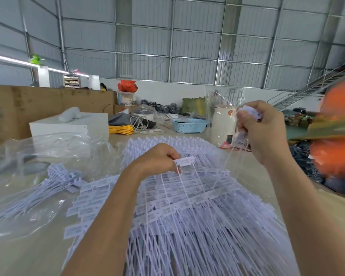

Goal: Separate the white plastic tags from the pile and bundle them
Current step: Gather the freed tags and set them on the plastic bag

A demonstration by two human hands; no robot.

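A large pile of white plastic tags [187, 212] covers the table in front of me, flat heads up and thin tails running toward me. My left hand [157, 158] pinches the head of one tag [184, 161] just above the pile. Raised at the right, my right hand [265, 126] grips a bunch of separated tags [249, 113]; their tails hang down toward the pile. A tied bundle of tags [62, 179] lies at the left on clear plastic.
Clear plastic bags [38, 156] lie at the left. Behind the pile stand a white box [72, 126], yellow cord [121, 129], a blue basket [189, 125] and a white cylinder [221, 126]. A blurred orange shape [335, 136] fills the right edge.
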